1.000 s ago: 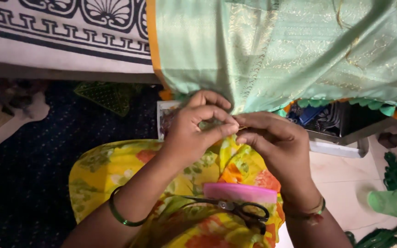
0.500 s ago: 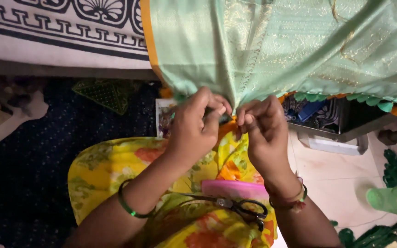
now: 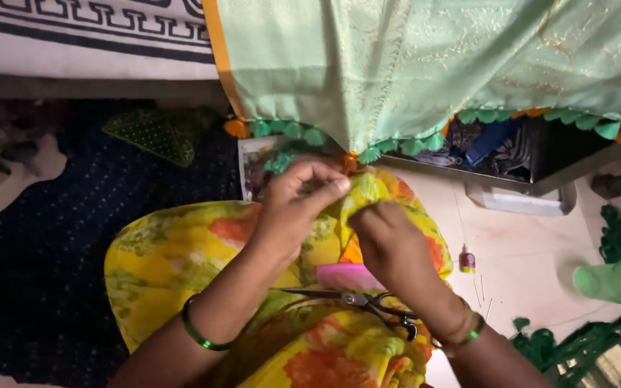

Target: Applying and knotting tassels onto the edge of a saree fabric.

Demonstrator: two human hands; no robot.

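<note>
Pinching at frame centre, the left hand (image 3: 297,208) and right hand (image 3: 386,241) both gripped the tasselled edge (image 3: 368,153) of the pale green fabric (image 3: 425,65). Scissors (image 3: 368,305) lay on the lap below; a small pink-capped bottle (image 3: 467,260) stood right.

A pale green woven cloth with faint gold patterning (image 3: 411,65) hangs from the far edge of the scene, gathered into folds that narrow to a low point at centre. Its orange-bordered lower hem carries a row of small green thread tassels (image 3: 289,131), running left and right from that point.
</note>
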